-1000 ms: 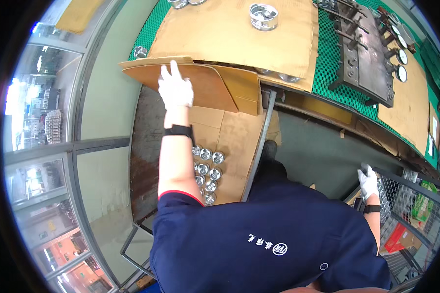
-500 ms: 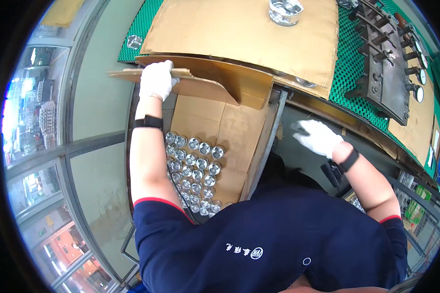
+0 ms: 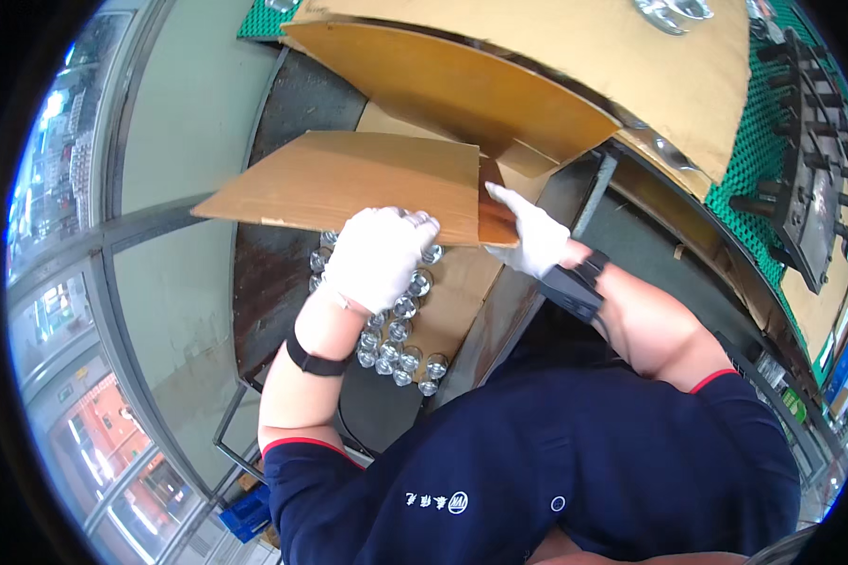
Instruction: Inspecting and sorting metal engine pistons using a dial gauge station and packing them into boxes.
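A brown cardboard sheet (image 3: 367, 179) is held tilted over a cardboard-lined bin. My left hand (image 3: 377, 259), in a white glove, is closed on its near edge. At the sheet's near right corner, my gloved right hand (image 3: 534, 231) grips the cardboard, with the thumb on the far side. Below lie shiny round metal parts (image 3: 399, 330), standing in rows on the bin's cardboard layer (image 3: 462, 287); the sheet and my left hand hide some of them. Another cardboard panel (image 3: 462, 89) leans upright behind the sheet, along the bench edge.
Beyond the bin stands a bench topped with cardboard (image 3: 556, 38) and green matting (image 3: 746, 212). A larger metal ring (image 3: 674, 13) sits on it. At the right is a dark fixture (image 3: 810, 188) with dial gauges. A metal post (image 3: 594, 193) rises at the bin's right corner.
My left hand has come nearer and right, bringing the cardboard sheet away from the upright panel. My right hand has moved left from free air onto the sheet's corner. The view has shifted.
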Demonstrator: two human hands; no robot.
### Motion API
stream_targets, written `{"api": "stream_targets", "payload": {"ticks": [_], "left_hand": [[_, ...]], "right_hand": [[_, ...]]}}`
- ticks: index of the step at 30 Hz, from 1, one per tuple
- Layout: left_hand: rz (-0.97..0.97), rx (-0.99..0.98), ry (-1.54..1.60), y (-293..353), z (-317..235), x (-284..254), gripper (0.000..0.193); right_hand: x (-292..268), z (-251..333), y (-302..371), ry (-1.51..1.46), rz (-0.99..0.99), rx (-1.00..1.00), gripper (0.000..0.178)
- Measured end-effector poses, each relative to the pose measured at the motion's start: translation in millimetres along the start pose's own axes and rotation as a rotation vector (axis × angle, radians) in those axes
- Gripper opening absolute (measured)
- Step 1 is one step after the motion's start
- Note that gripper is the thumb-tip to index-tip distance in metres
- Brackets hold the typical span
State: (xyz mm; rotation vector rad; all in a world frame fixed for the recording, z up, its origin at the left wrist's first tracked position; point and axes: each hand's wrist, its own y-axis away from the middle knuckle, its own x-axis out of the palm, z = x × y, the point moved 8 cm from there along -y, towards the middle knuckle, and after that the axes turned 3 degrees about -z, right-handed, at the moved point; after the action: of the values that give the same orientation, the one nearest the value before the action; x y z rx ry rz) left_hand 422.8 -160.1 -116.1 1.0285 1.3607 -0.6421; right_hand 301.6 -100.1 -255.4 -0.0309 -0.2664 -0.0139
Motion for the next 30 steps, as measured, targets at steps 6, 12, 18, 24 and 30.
{"api": "stream_targets", "payload": {"ticks": [6, 12, 18, 24, 30], "left_hand": [[0.015, 0.004, 0.349, 30, -11, 5, 0.029], [-0.199, 0.058, 0.406, 42, -31, 1, 0.024], [-0.175, -0.443, 0.491, 80, 137, -16, 0.047], [0.708, -1.241, 0.853, 253, 263, 153, 0.104], [0.746, -1.363, 0.558, 272, 250, 167, 0.092]], "right_hand": [[47, -28, 36, -0.774, -0.276, 1.073, 0.04], [54, -17, 40, -0.672, -0.135, 1.146, 0.039], [6, -15, 54, -0.2, -0.165, 1.192, 0.035], [-19, -40, 59, 0.31, 0.071, 1.014, 0.042], [-31, -69, 85, 0.411, 0.264, 0.842, 0.044]]}}
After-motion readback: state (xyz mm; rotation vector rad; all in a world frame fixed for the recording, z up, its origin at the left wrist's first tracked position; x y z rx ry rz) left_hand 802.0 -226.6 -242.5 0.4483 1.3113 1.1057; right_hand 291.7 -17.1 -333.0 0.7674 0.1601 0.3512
